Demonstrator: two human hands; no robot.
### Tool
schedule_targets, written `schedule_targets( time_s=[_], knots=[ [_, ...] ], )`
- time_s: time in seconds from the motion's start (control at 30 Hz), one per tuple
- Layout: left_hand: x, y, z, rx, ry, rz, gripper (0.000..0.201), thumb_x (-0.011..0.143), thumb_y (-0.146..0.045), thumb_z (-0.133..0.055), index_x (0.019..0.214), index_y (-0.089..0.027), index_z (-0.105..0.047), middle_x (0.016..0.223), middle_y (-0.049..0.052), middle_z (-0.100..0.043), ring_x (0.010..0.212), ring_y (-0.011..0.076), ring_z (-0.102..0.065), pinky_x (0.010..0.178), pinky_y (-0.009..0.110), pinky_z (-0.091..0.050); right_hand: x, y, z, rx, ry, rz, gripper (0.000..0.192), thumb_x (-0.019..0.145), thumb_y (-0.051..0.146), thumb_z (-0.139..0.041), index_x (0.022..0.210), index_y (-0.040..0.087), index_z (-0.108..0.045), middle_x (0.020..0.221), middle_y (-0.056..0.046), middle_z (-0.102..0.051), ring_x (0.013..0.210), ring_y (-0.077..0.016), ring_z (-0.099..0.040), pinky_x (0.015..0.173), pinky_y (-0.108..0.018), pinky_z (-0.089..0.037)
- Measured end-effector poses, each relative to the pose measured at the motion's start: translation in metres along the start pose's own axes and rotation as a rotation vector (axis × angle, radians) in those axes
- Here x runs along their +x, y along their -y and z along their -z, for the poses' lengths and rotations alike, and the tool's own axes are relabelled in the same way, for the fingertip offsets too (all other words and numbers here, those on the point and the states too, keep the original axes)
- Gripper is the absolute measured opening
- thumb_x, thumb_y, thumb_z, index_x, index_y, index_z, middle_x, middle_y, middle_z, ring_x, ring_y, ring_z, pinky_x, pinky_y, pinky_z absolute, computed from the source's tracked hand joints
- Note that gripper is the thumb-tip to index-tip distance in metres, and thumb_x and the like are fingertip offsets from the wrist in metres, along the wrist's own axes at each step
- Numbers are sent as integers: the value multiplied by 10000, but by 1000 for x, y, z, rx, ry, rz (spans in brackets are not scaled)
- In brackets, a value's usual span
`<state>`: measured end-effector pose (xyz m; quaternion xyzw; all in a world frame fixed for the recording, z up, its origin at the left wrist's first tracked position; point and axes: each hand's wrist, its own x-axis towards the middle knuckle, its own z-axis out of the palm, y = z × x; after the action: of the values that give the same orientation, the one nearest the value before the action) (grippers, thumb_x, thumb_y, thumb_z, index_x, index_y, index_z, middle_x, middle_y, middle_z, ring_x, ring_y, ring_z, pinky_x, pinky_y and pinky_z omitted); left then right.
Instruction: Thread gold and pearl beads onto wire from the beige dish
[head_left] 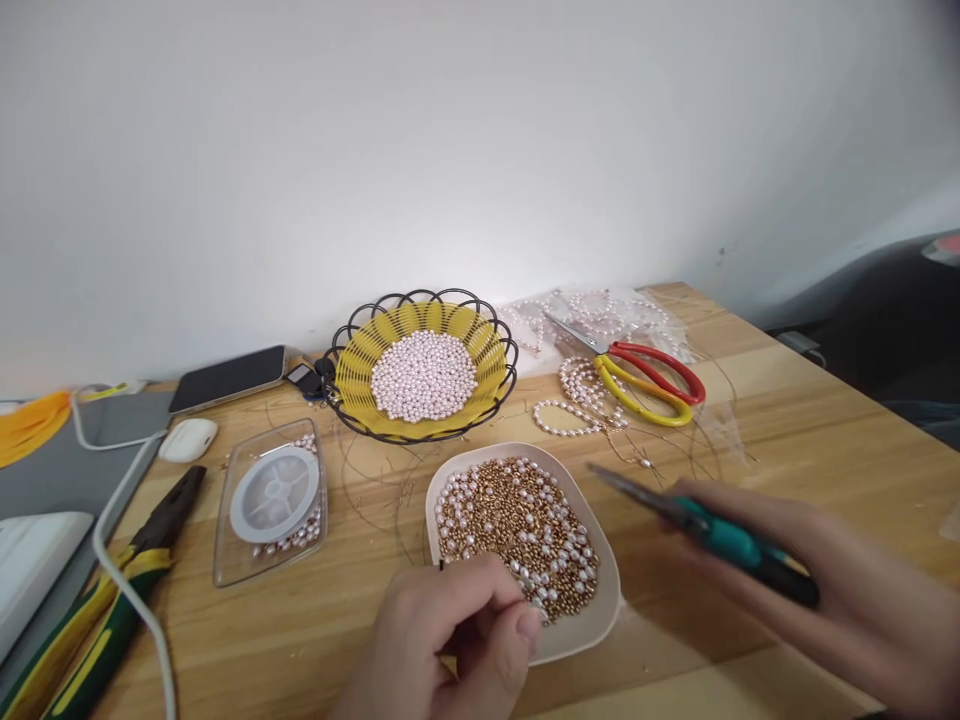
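Head view: right grip [862,590] holds teal-handled pliers [727,543]; pinched left grip [420,625], contents unclear, has the bead tray [577,642] just beyond. Apparently beadwork; next move calls for precision.

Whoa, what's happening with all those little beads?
A person's left hand is pinched at the near side of a cream tray of gold and pearly beads; anything it grips is too small to make out. The right hand holds a teal-handled tool beside the tray. Farther back, a yellow basket holds pale beads.
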<state>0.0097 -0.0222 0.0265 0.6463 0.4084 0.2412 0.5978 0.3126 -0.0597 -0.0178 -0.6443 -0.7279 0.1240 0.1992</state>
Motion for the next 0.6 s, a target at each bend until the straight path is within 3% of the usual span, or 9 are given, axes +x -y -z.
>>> schedule_targets(
  time_s=[0.07,0.17,0.4,0.53,0.6],
  knots=[
    [1,1,1,-1,-9,3,262,962,-260,-470,709,-200,-434,622,-66,-300,537,92,-272,491,250,-171,21,4,3,-30,-15,64,311,943,422,-550,1116,203,-689,1003,-155,-786,816,-328,-778,695,-401,-653],
    [3,3,3,5,-16,25,262,966,-304,-479,728,-199,-461,613,-68,-303,534,96,-271,494,258,-167,39,9,-4,-86,-30,141,177,944,298,-503,914,208,-653,1015,-165,-716,927,-347,-727,770,-457,-615],
    [7,6,7,-13,21,75,288,936,-368,-533,714,-207,-447,601,-66,-306,525,104,-284,493,258,-174,49,16,-33,-164,-142,173,277,957,287,-496,1191,211,-624,1135,-159,-661,1067,-380,-618,911,-572,-528],
    [8,7,7,-14,19,72,284,950,-372,-521,729,-200,-474,611,-60,-326,533,106,-292,499,256,-181,58,42,-26,-102,-254,157,331,962,436,-565,1192,203,-610,1160,-164,-633,1132,-409,-565,939,-609,-490],
    [8,9,7,-8,7,52,294,962,-372,-511,729,-196,-477,619,-53,-346,542,107,-306,504,253,-193,64,62,-16,74,-260,209,236,977,376,-558,1152,226,-610,1117,-128,-642,1095,-348,-593,902,-514,-520]
  ],
)
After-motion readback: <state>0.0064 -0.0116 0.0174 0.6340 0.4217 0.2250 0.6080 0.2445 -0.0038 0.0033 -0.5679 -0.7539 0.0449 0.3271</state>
